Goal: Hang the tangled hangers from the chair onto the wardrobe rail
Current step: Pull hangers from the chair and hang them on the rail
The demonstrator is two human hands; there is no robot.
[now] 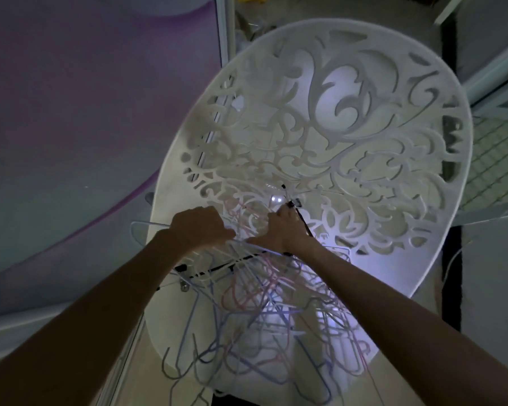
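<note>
A big tangle of thin hangers (264,312), blue, pink and white, lies on the seat of a white chair (335,136) with a cut-out ornament back. The heap is longest from near to far; several hooks at its near-left end point toward the viewer and hang past the near edge of the seat. One black hanger (217,266) lies across the heap from left to right, just near of the hands.

The left hand (201,227) is closed over the far-left part of the tangle, with its fingers curled down around white wires. A clear hanger (147,230) sticks out to the left of this hand, past the edge of the seat. The right hand (286,230) is just beside it, fingers pinched together on a dark thin hanger part at the far top of the heap, close to the chair back.

To the left is a purple and grey wall (71,112), near the chair. To the right, the floor is open.
</note>
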